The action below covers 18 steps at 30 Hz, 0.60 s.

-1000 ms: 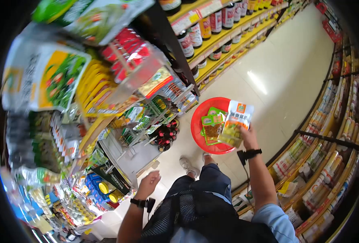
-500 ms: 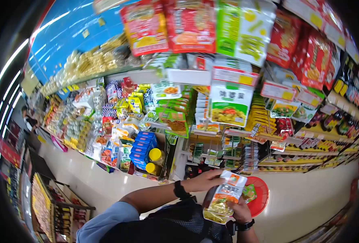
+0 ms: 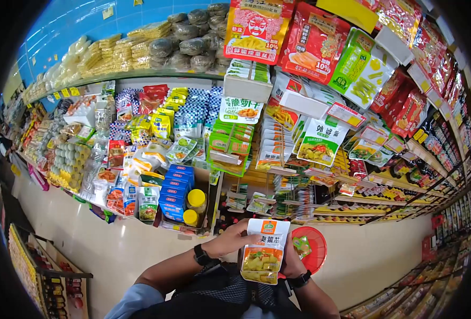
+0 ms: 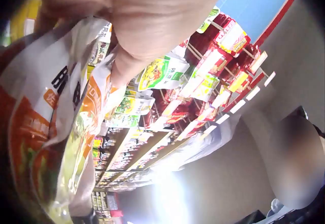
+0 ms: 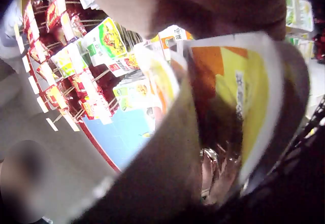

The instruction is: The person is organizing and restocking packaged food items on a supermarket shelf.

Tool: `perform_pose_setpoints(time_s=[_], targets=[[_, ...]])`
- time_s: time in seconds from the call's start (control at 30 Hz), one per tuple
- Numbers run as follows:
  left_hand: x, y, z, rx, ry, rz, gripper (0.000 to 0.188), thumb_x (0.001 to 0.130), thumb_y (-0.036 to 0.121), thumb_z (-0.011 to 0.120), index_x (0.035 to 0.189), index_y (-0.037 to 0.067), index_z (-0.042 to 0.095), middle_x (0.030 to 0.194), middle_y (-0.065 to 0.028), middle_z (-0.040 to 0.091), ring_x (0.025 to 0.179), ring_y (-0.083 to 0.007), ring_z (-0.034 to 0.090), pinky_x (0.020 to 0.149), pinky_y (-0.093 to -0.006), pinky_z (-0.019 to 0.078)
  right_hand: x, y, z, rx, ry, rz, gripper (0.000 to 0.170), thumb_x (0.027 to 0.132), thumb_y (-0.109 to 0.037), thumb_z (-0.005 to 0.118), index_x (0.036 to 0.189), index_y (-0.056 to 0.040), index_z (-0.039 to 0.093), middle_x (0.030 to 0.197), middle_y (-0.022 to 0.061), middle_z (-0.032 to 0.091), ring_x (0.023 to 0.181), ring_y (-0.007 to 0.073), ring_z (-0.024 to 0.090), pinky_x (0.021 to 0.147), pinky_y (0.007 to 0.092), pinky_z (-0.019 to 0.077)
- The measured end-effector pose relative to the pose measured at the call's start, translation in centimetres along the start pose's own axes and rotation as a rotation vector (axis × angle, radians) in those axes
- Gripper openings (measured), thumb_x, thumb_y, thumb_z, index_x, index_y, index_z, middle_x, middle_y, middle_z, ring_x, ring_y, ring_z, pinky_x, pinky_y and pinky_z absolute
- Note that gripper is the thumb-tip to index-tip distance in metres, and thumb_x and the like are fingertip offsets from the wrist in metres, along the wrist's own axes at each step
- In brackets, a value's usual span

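In the head view, both hands hold a white and orange pouch of pickled vegetables (image 3: 262,260) upright in front of the body, its printed front facing up to the camera. My left hand (image 3: 229,240) grips it at the upper left, thumb over the front. On the opposite side my right hand (image 3: 294,259) holds the right edge, its fingers mostly hidden behind. The left wrist view has the pouch (image 4: 84,127) close up beneath the hand, with overlapping layers of packaging. A yellow and brown printed pouch face (image 5: 223,92) shows under the right hand in the right wrist view.
A red basket (image 3: 320,249) with green packets (image 3: 301,245) in it stands on the floor behind the right hand. Hanging pouches (image 3: 320,141) fill the racks ahead. Blue boxes (image 3: 176,191) and yellow-lidded jars (image 3: 197,199) sit at the display's front edge. Shelves (image 3: 421,287) line the right.
The right hand has brought the pouch from over the basket to in front of the body. The left hand, earlier free, now grips it too. The head view has swung toward the racks.
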<state>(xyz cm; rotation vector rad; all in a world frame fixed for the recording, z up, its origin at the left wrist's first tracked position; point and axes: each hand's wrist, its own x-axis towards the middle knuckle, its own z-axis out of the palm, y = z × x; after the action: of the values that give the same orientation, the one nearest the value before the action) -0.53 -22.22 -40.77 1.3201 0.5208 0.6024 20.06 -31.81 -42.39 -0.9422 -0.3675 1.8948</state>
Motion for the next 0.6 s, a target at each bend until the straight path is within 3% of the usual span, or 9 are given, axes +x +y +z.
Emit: perform_pose_setpoints(time_s=[0.07, 0.1, 0.2, 0.23, 0.27, 0.43, 0.6], targets=[[-0.1, 0.1, 0.0, -0.253, -0.007, -0.052, 0.038, 0.098, 0.021, 0.057, 0.131, 0.003, 0.051, 0.122, -0.0059, 0.06, 0.115, -0.015, 0.054, 0.099, -0.031, 0.0427, -0.3, -0.2, 0.5, 0.037, -0.008, 0.053, 0.076, 0.097, -0.065, 0.018, 0.144, -0.0075, 0.035, 0.141, 0.011, 0.048, 0.129, 0.0268, 0.048, 0.106, 0.0427, 0.0405], [0.0, -0.4, -0.2, -0.323, -0.015, -0.056, 0.037, 0.099, 0.019, 0.056, 0.131, 0.003, 0.051, 0.123, -0.0053, 0.06, 0.115, -0.0147, 0.054, 0.1, -0.031, 0.0427, -0.3, 0.4, -0.2, 0.084, -0.055, 0.026, 0.066, 0.1, -0.056, 0.027, 0.142, -0.0059, 0.038, 0.139, 0.0119, 0.05, 0.126, 0.0261, 0.052, 0.105, 0.0414, 0.0427], [0.5, -2.0, -0.3, -0.45, -0.009, -0.127, 0.035, 0.099, 0.015, 0.054, 0.132, 0.002, 0.051, 0.124, -0.0052, 0.06, 0.114, -0.0153, 0.056, 0.1, -0.0321, 0.0443, -0.2, 1.4, -2.2, -0.271, -0.004, -0.045, 0.054, 0.102, -0.043, 0.038, 0.14, -0.0047, 0.04, 0.136, 0.0128, 0.052, 0.122, 0.0254, 0.055, 0.103, 0.0396, 0.0448], [0.6, -2.0, 0.0, -0.484, -0.018, -0.148, 0.035, 0.099, 0.014, 0.054, 0.132, 0.002, 0.051, 0.124, -0.0055, 0.06, 0.114, -0.0157, 0.056, 0.1, -0.0323, 0.0447, -0.1, 2.5, -3.8, -0.041, 0.063, 0.021, 0.043, 0.1, -0.026, 0.05, 0.136, -0.0037, 0.045, 0.132, 0.0128, 0.056, 0.117, 0.0238, 0.059, 0.099, 0.0374, 0.0485], [1.0, -1.9, 0.3, -0.514, -0.036, -0.169, 0.035, 0.099, 0.014, 0.054, 0.131, 0.002, 0.052, 0.124, -0.0057, 0.06, 0.113, -0.0162, 0.057, 0.1, -0.0326, 0.0451, -0.4, 3.1, -5.2, -0.02, 0.133, -0.029, 0.039, 0.099, -0.019, 0.052, 0.134, -0.0036, 0.048, 0.129, 0.0116, 0.058, 0.113, 0.0225, 0.06, 0.095, 0.0361, 0.0511], [2.6, -2.1, 1.1, -0.517, -0.038, -0.14, 0.034, 0.099, 0.014, 0.053, 0.131, 0.001, 0.052, 0.123, -0.0075, 0.061, 0.112, -0.0172, 0.059, 0.098, -0.033, 0.0479, -2.3, 2.8, -5.3, 0.037, 0.23, -0.229, 0.036, 0.099, -0.02, 0.052, 0.13, -0.004, 0.051, 0.122, 0.0099, 0.062, 0.108, 0.0209, 0.063, 0.092, 0.0352, 0.0529], [4.0, -2.4, 2.7, -0.374, -0.202, -0.297, 0.038, 0.099, 0.02, 0.055, 0.131, 0.001, 0.051, 0.123, -0.0065, 0.06, 0.113, -0.0123, 0.055, 0.099, -0.029, 0.0436, -3.2, 2.9, -7.0, -0.011, 0.319, -0.292, 0.038, 0.101, -0.023, 0.049, 0.135, -0.0067, 0.047, 0.128, 0.0102, 0.059, 0.112, 0.0211, 0.062, 0.093, 0.0357, 0.0529]])
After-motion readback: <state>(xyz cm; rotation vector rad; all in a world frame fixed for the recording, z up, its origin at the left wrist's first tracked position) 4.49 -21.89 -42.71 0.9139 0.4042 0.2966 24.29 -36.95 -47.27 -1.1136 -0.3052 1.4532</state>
